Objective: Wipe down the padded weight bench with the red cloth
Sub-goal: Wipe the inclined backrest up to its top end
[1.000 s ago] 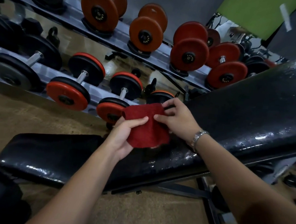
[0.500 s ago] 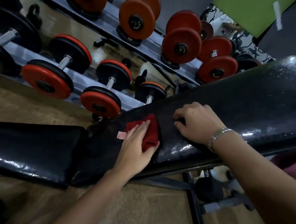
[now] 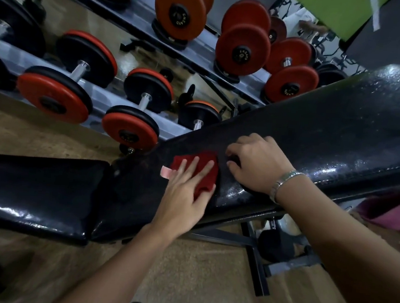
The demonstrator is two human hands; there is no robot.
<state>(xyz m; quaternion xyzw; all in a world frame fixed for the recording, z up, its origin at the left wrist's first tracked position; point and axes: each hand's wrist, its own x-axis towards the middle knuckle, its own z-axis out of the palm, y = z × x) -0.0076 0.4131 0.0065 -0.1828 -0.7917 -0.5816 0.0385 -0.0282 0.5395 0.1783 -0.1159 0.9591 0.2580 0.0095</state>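
The red cloth [image 3: 180, 163] lies on the lower end of the black inclined backrest [image 3: 330, 129] of the weight bench, close to the seam where the backrest meets the flat seat pad [image 3: 32, 184]. The left hand [image 3: 185, 194] presses on it with straight, spread fingers, palm down, covering the cloth's near part. A small pink tag [image 3: 166, 172] sticks out at the cloth's left edge.

The right hand [image 3: 258, 164] rests on the backrest just beside the cloth, on its uphill side. Its fingers are curled under, knuckles up, with nothing visibly held, and a metal bracelet [image 3: 284, 181] sits at the wrist. This hand lies directly in the cloth's line up the pad. The backrest above it glistens with fine droplets.

Behind the bench, near its far edge, stands a two-tier rack. Black-and-red dumbbells [image 3: 134, 113] sit on the lower rail and bigger red ones [image 3: 243, 48] on the upper. Under the backrest the dark steel frame [image 3: 255, 254] crosses the tan floor [image 3: 182, 271]. A magenta fabric [image 3: 388, 211] shows at the right edge, partly hidden by the right forearm.
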